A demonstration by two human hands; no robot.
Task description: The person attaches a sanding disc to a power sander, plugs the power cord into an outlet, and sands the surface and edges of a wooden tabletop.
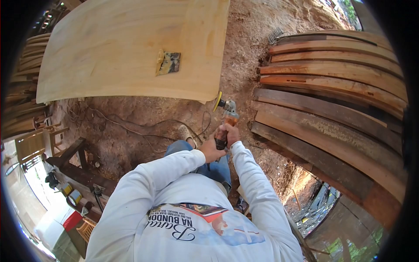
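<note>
The left hand (211, 150) and right hand (232, 133) grip the grinder (231, 115), its yellow pad (218, 101) by the near corner of the board (133, 46), so edge sanding seems in hand, calling next for light contact.

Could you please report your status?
Left hand, right hand both gripping angle grinder. Yellow disc by near right corner of wooden panel, contact unclear. Dark-stained scrap lying on panel.

Daylight is soft, glare whitens the lower left, and lens distortion bows the right-hand planks (334, 68).
</note>
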